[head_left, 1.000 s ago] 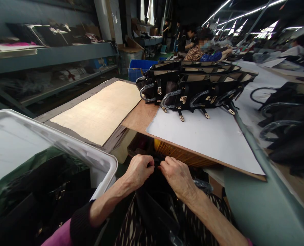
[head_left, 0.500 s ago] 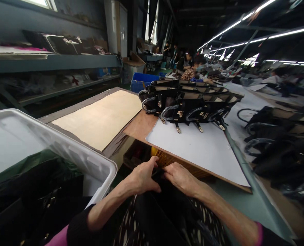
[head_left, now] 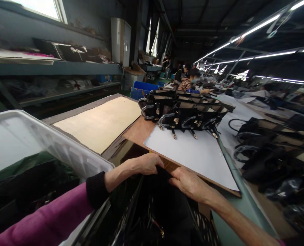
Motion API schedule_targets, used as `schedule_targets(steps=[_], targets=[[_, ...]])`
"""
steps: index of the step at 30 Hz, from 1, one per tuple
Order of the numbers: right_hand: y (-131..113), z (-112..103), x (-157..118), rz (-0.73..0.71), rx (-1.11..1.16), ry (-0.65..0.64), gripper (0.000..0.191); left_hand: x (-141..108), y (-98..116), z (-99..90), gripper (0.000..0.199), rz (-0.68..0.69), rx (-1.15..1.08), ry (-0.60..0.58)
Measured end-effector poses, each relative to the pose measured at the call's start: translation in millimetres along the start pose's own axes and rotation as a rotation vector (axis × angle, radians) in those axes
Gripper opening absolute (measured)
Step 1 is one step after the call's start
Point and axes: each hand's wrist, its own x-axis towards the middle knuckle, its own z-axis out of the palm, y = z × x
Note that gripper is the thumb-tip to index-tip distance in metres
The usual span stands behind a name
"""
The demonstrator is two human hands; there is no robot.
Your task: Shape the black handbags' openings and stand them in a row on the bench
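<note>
A black handbag (head_left: 167,201) hangs over my lap, with a small metal fitting low on its front. My left hand (head_left: 149,164) is closed on the upper edge at its left side, the thumb and fingers pinched together. On the other side of that edge, my right hand (head_left: 186,181) grips the dark material with bent fingers. The inside of the bag cannot be seen. Just beyond my hands lies a white sheet (head_left: 188,153) on the table, and a row of black handbags (head_left: 188,118) with plastic-wrapped handles and metal clasps stands on it.
To my left is a white plastic bin (head_left: 62,140) holding black bags and green plastic. A cream sheet (head_left: 103,123) covers the table's left part. More black handbags (head_left: 270,143) lie at right. A blue crate (head_left: 141,89) and seated people (head_left: 188,82) are farther back.
My left hand has gone from spread fingers to a pinch on the bag's edge. The bag has come up higher, its metal fitting now showing. The view has shifted slightly.
</note>
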Motion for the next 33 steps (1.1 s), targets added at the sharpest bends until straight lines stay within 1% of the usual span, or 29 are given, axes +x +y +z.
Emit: schedule_targets(steps=[4, 7, 10, 14, 16, 19, 21, 23, 27, 29, 31, 32, 33], targets=[[9, 35, 0, 0.004, 0.023, -0.006, 0.028, -5, -8, 30.4, 0.031, -0.014, 0.115, -0.041], [15, 51, 2, 0.012, 0.017, 0.01, 0.03, -8, -14, 41.1, 0.026, -0.029, 0.087, -0.047], [18, 57, 5, -0.008, 0.017, 0.001, 0.03, -5, -23, 43.7, 0.025, -0.043, 0.007, -0.066], [21, 60, 9, -0.005, 0.009, -0.014, 0.032, 0, -38, 47.6, 0.025, -0.1, -0.125, -0.085], [19, 62, 10, 0.038, -0.018, -0.015, 0.035, 1, -43, 50.8, 0.027, -0.117, -0.187, -0.072], [10, 65, 14, 0.144, -0.083, 0.035, 0.033, 1, -46, 54.5, 0.027, -0.122, -0.233, -0.06], [3, 67, 19, 0.173, -0.112, 0.064, 0.025, 2, -45, 55.3, 0.024, -0.12, -0.227, -0.059], [-2, 69, 26, 0.153, -0.115, 0.064, 0.018, 3, -44, 55.1, 0.02, -0.121, -0.213, -0.051], [-6, 71, 36, 0.097, -0.027, 0.042, 0.019, 2, -42, 52.5, 0.02, -0.147, -0.219, -0.049], [-7, 72, 39, 0.071, 0.044, 0.039, 0.021, -6, -37, 50.4, 0.022, -0.193, -0.206, -0.057], [-8, 72, 39, 0.044, 0.095, 0.028, 0.022, -23, -26, 48.6, 0.032, -0.262, -0.208, -0.006], [-8, 72, 39, 0.036, 0.108, 0.021, 0.023, -34, -18, 48.3, 0.042, -0.303, -0.219, 0.044], [-9, 72, 38, 0.029, 0.116, 0.014, 0.024, -48, -9, 48.7, 0.057, -0.346, -0.241, 0.115]])
